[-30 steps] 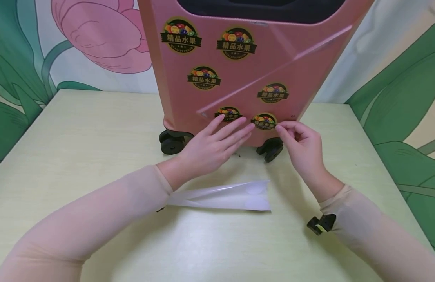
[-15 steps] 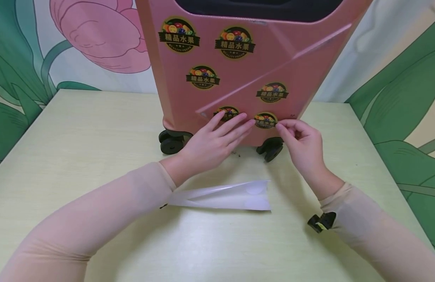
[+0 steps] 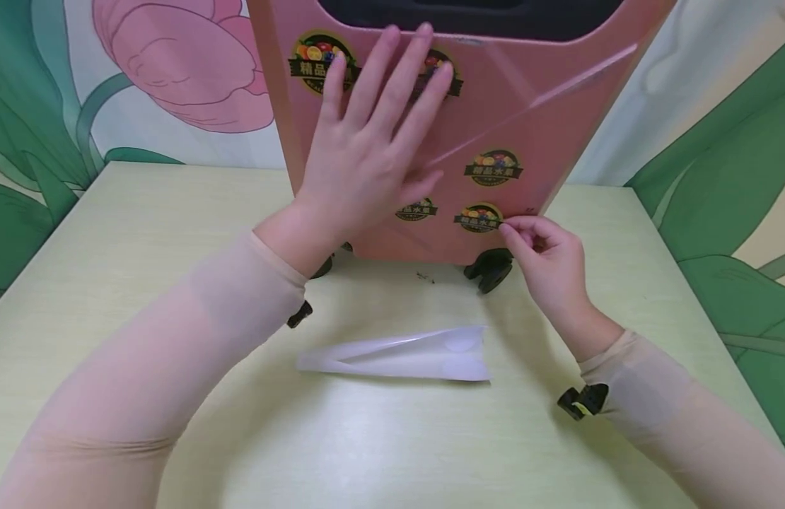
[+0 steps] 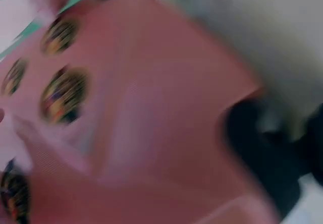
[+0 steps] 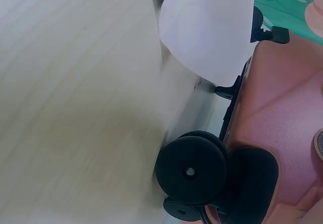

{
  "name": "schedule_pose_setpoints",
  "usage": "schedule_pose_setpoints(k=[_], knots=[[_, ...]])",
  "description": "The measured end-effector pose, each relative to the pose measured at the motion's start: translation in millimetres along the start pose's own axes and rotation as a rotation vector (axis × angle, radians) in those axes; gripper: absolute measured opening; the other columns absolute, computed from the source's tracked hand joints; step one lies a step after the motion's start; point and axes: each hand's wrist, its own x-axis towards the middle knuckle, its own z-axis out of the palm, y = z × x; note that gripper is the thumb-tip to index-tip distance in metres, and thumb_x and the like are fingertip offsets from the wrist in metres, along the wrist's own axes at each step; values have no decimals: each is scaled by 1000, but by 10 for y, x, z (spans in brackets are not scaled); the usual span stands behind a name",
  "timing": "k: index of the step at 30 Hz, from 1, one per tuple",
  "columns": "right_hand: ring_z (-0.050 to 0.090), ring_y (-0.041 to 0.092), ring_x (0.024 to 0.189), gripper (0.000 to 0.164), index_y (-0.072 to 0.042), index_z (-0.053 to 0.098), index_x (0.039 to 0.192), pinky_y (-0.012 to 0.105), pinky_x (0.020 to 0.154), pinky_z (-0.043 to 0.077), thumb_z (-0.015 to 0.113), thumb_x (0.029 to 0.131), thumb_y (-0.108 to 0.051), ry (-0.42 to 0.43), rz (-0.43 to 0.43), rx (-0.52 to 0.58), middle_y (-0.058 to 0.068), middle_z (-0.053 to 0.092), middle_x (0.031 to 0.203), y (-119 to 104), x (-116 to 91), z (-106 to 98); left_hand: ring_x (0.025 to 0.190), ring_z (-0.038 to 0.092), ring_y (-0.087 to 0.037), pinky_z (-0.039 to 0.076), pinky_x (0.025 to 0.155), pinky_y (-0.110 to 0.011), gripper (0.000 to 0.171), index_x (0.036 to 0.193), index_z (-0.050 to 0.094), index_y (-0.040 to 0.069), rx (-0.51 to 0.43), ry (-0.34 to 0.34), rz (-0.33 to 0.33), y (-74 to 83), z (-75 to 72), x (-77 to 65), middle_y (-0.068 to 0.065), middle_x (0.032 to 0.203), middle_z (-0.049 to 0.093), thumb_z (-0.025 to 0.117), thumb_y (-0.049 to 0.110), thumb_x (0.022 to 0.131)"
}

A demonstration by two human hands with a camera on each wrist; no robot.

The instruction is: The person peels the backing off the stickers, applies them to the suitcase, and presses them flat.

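A pink suitcase (image 3: 431,237) stands upright on the table, with several round fruit-picture stickers on its front. My left hand (image 3: 367,152), fingers straight and spread, is in front of the upper stickers and partly hides them; whether it touches the case cannot be told. At the lower right, my right hand (image 3: 548,258) pinches the right edge of a sticker (image 3: 478,218) between thumb and forefinger. Another sticker (image 3: 493,168) is just above it. The left wrist view is blurred, showing the case (image 4: 166,108) with stickers but little of the hand.
A curled white backing sheet (image 3: 399,357) lies on the table (image 3: 392,438) in front of the case. Black wheels (image 3: 488,271) stick out under the suitcase, one large wheel (image 5: 191,166) close in the right wrist view. A painted curtain (image 3: 195,152) hangs behind.
My left hand has moved up and left from the lower stickers to the upper part of the case. My right hand keeps its pinch at the same sticker.
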Motion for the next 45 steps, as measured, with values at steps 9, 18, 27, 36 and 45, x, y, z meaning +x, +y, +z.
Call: schedule_pose_setpoints(k=[9,18,27,36,45], knots=[[40,9,58,15,9,68,92,17,49,32,65,86,-4,8,-41,-32,-4,47,62,-111,-30,3,137,16,-32,-1,109,-51,96,147,21,4,32,-144,-119,-76,-142,357,-17,149,24,41,71,81],[40,11,61,12,2,70,85,18,53,31,69,84,-10,56,-257,-226,7,49,65,84,47,33,137,16,-33,-3,108,-53,104,147,21,3,44,-121,-152,-50,-104,332,-19,147,24,47,74,76],[49,18,60,15,-1,67,83,29,54,36,69,84,-17,108,-450,-504,9,56,68,100,76,-24,136,17,-33,-1,108,-54,101,147,20,4,76,-129,-144,-53,-112,344,-19,147,25,41,74,79],[62,31,92,28,-3,68,110,49,76,44,53,93,-19,-11,-1119,-635,11,66,108,404,33,10,137,14,-34,-1,108,-52,99,148,19,4,76,-167,-150,-8,-105,376,-18,149,22,41,73,80],[26,21,137,51,-5,44,138,51,106,22,31,101,-38,-198,-1142,-937,6,28,151,600,5,147,137,15,-33,-3,108,-53,98,148,19,3,54,-175,-150,0,-90,389,-18,149,22,39,73,81]])
